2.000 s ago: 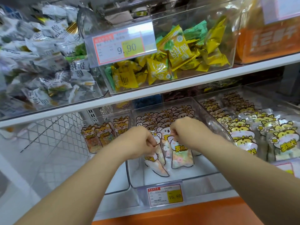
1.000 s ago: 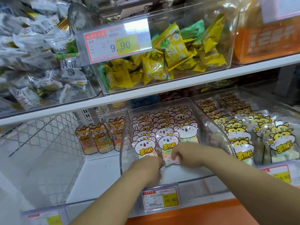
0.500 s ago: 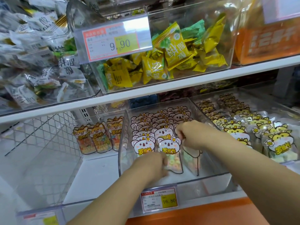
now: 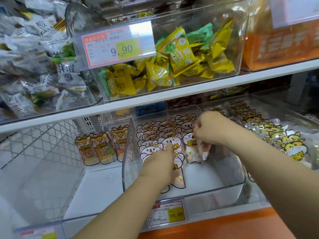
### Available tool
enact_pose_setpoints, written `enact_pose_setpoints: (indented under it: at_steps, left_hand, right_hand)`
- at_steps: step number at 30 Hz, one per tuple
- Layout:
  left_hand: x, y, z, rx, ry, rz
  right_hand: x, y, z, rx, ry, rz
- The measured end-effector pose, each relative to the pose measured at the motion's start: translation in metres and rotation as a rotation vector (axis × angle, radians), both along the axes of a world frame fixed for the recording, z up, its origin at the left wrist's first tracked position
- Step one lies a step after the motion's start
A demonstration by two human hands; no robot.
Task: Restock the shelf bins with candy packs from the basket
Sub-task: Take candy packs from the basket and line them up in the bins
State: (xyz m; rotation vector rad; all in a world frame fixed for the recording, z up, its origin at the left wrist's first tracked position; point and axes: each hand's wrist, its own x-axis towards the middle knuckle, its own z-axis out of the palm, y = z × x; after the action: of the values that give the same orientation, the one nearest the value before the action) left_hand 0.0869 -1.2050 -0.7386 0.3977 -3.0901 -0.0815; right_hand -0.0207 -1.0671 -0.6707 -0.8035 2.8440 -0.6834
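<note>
Both my hands reach into the clear middle bin (image 4: 227,188) on the lower shelf. Rows of pink koala candy packs (image 4: 155,135) stand in it, leaning back. My left hand (image 4: 160,163) lies on the front packs of the left rows with one finger stretched onto a koala pack (image 4: 177,157). My right hand (image 4: 210,128) is higher and further back, its fingers curled round the top of a koala pack (image 4: 190,147) in the right row. The bin floor in front of the packs is bare white. The basket is not in view.
A clear bin at left (image 4: 72,187) holds three orange fox packs (image 4: 101,147) at its back. A bin at right holds yellow cat packs (image 4: 291,147). The upper shelf (image 4: 189,94) carries bins of yellow and white wrapped sweets. A 16.80 price tag (image 4: 168,214) hangs below.
My left hand has moved up from the bin's front onto the front packs. My right hand has lifted and gone slightly back along the right row, still holding a pack.
</note>
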Motion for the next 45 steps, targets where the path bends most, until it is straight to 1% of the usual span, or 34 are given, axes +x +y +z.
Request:
enact_pose_setpoints:
  at_steps: [2,4,5,6,8,10,13,16,18,19,23,25,27,28,29,30,32,34,37,38,39,41,43,45]
  left_hand:
    - [0.004,-0.003,-0.002,0.023,0.038,0.016]
    - [0.006,-0.005,-0.002,0.047,0.048,0.033]
    - [0.007,-0.005,-0.002,0.056,0.05,0.042]
    - [0.008,-0.006,-0.003,0.059,0.052,0.051]
    - [0.011,-0.007,-0.004,0.047,0.062,0.062]
    - [0.015,-0.008,-0.006,0.022,0.077,0.062]
    - [0.018,-0.005,-0.008,-0.007,0.078,0.067]
    - [0.017,-0.004,-0.007,-0.061,0.068,0.072]
    - [0.013,-0.002,-0.004,-0.09,0.05,0.062]
    - [0.011,-0.001,-0.003,-0.105,0.033,0.052]
    - [-0.003,0.002,0.003,-0.164,0.025,0.022]
    - [-0.009,0.0,0.001,-0.167,0.051,0.02]
    - [-0.011,-0.003,-0.003,-0.135,0.086,0.002]
    - [-0.011,-0.005,-0.005,-0.112,0.102,-0.011]
    - [-0.009,-0.007,-0.007,-0.081,0.112,-0.023]
    - [-0.007,-0.009,-0.008,-0.039,0.114,-0.033]
    - [0.0,-0.014,-0.011,0.037,0.08,-0.047]
    - [0.009,-0.018,-0.013,0.034,-0.038,-0.071]
    - [0.02,-0.019,-0.02,-0.12,-0.298,-0.106]
    - [0.021,-0.019,-0.023,-0.17,-0.359,-0.093]
    - [0.02,-0.019,-0.024,-0.204,-0.388,-0.066]
    - [0.017,-0.019,-0.025,-0.271,-0.374,-0.037]
    - [0.016,-0.019,-0.023,-0.354,-0.35,-0.048]
    - [0.017,-0.017,-0.02,-0.384,-0.327,-0.083]
  right_hand:
    - [-0.003,-0.003,-0.004,-0.152,-0.1,-0.015]
    - [0.001,-0.002,-0.007,-0.256,-0.316,-0.009]
    - [0.002,0.0,-0.007,-0.276,-0.397,0.003]
    - [0.005,0.001,-0.006,-0.266,-0.418,0.029]
    - [0.008,0.004,-0.005,-0.274,-0.394,0.058]
    - [0.008,0.003,-0.007,-0.348,-0.374,0.046]
    - [0.003,-0.004,-0.015,-0.49,-0.327,-0.054]
    - [-0.002,-0.011,-0.032,-0.552,-0.376,-0.131]
    - [-0.004,-0.013,-0.048,-0.488,-0.398,-0.184]
    - [-0.005,-0.015,-0.054,-0.446,-0.379,-0.205]
    - [-0.005,-0.019,-0.054,-0.291,-0.278,-0.24]
    - [-0.001,-0.017,-0.05,-0.233,-0.157,-0.194]
    - [0.003,-0.016,-0.048,-0.189,-0.027,-0.098]
    - [0.005,-0.015,-0.049,-0.119,-0.02,-0.01]
    - [0.008,-0.015,-0.052,-0.005,-0.058,0.102]
    - [0.011,-0.016,-0.058,0.116,-0.134,0.216]
    - [0.016,-0.016,-0.071,0.272,-0.273,0.385]
    - [0.015,-0.017,-0.085,0.293,-0.288,0.426]
    - [0.009,-0.019,-0.099,0.237,-0.253,0.389]
    - [0.007,-0.019,-0.102,0.22,-0.246,0.377]
    - [0.006,-0.02,-0.104,0.205,-0.236,0.372]
    - [0.005,-0.019,-0.107,0.198,-0.214,0.365]
    - [0.005,-0.018,-0.108,0.215,-0.204,0.363]
    - [0.005,-0.017,-0.106,0.249,-0.205,0.371]
